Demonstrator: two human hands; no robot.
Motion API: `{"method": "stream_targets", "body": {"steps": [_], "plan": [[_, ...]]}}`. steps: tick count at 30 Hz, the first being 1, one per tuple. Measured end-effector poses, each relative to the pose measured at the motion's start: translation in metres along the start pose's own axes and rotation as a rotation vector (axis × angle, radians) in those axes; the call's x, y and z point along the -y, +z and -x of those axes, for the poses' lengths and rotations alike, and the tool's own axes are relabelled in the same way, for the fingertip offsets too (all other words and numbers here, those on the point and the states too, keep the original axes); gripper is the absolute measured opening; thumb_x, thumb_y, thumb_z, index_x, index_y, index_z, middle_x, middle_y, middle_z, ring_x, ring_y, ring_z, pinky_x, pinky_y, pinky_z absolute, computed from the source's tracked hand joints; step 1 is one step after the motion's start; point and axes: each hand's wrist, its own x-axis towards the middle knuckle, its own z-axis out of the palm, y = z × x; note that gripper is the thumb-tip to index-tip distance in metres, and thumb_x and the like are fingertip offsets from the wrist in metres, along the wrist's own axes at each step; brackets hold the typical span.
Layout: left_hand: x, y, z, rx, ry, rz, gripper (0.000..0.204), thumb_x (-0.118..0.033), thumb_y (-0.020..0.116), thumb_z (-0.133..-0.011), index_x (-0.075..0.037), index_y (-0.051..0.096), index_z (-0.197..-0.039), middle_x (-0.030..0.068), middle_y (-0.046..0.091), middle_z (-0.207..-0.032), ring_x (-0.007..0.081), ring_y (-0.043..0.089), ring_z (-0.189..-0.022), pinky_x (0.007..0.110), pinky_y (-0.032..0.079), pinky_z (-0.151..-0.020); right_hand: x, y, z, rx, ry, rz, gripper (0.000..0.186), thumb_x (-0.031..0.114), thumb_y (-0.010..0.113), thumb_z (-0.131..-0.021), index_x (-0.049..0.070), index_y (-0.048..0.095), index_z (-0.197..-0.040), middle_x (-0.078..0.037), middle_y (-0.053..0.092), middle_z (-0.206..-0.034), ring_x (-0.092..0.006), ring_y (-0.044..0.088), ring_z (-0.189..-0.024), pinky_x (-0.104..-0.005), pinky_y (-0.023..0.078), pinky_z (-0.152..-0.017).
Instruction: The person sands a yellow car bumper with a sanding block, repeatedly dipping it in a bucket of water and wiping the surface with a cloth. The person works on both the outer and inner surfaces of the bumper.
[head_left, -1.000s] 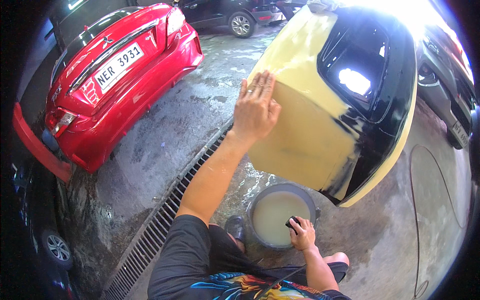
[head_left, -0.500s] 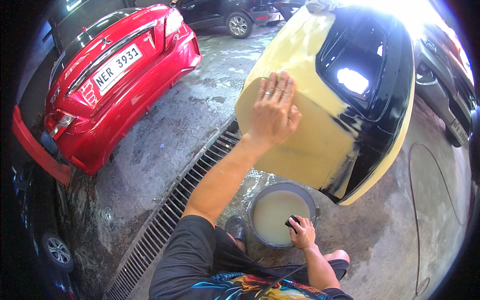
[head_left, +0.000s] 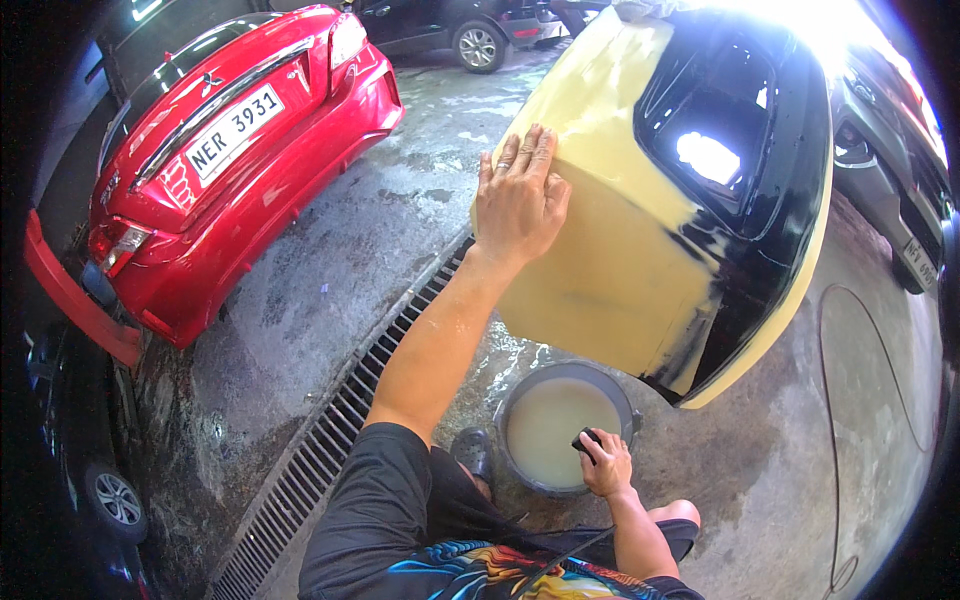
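My left hand (head_left: 522, 200) lies with straight fingers on the upper left part of a yellow car body panel (head_left: 610, 285), which has a glossy black window section (head_left: 710, 120) and dark patches on its right side. The palm side is hidden; I see nothing held. Below the panel, my right hand (head_left: 608, 465) grips a small black block (head_left: 586, 444) over the near right part of a grey bucket (head_left: 510, 390) of cloudy water.
A red car (head_left: 260, 210) stands on the left, a loose red bumper piece (head_left: 80, 290) beside it. Dark cars (head_left: 420, 25) are behind and at lower left, a grey vehicle (head_left: 890, 190) at right. A drain grate (head_left: 330, 440) crosses the wet floor; a thin hose (head_left: 825, 400) lies right.
My left hand moved right and down across the panel half a second ago, and is now back up and to the left. My right hand stays at the bucket with the black block.
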Motion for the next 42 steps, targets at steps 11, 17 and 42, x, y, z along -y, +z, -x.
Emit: {"method": "stream_targets", "body": {"steps": [11,17,42], "plan": [[-0.034,0.007,0.017,-0.077,0.112,-0.105,0.068,-0.026,0.056,-0.094,-0.004,0.052,-0.159,0.0185,0.048,-0.168,0.0446,0.039,-0.157,0.075,0.016,-0.125,0.002,0.000,-0.001,0.002,0.016,-0.001,0.045,0.017,0.081,-0.083,0.018,0.074,-0.127,-0.013,0.070,-0.131,-0.0363,0.067,-0.118,-0.0518,0.055,-0.099],[-0.047,0.006,0.037,-0.059,0.212,-0.058,0.069,-0.026,0.055,-0.093,-0.003,0.053,-0.158,0.0179,0.048,-0.168,0.0399,0.039,-0.158,0.079,0.012,-0.123,0.003,-0.001,-0.002,0.004,0.009,-0.003,0.045,0.017,0.081,-0.083,0.018,0.074,-0.127,-0.013,0.070,-0.130,-0.0365,0.067,-0.118,-0.0514,0.055,-0.099],[-0.017,0.001,0.008,-0.024,0.022,-0.051,0.064,-0.025,0.053,-0.098,-0.011,0.054,-0.160,0.0156,0.047,-0.168,0.0412,0.039,-0.158,0.083,0.010,-0.121,0.005,-0.003,-0.004,0.012,0.010,0.000,0.043,0.017,0.080,-0.084,0.018,0.074,-0.127,-0.013,0.071,-0.129,-0.0370,0.067,-0.116,-0.0523,0.055,-0.096]]}}
